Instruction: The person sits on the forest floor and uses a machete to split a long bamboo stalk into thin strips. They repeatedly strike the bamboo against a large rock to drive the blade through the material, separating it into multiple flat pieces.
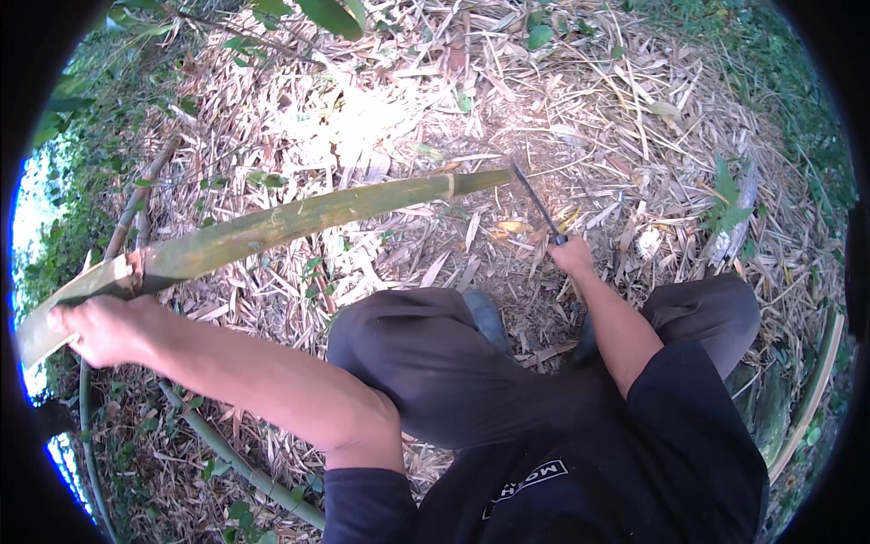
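Observation:
A long green bamboo pole (299,218) stretches from the far left to the middle of the view, with a brownish joint near its left end and another toward its right end. Its left end looks pale and cut open. My left hand (113,331) is closed round the pole close to that pale end. In my right hand (571,257) is a knife (536,201) with a dark handle and a long, narrow, dark blade. The blade's tip meets the pole's right end in the picture; whether they touch, I cannot tell.
Dry bamboo leaves (399,100) cover the ground. Green undergrowth (100,181) rises at the left, beside thinner stems (231,458). A split pale strip (820,385) stands at the right. My bent knees and a boot (489,322) lie below the pole.

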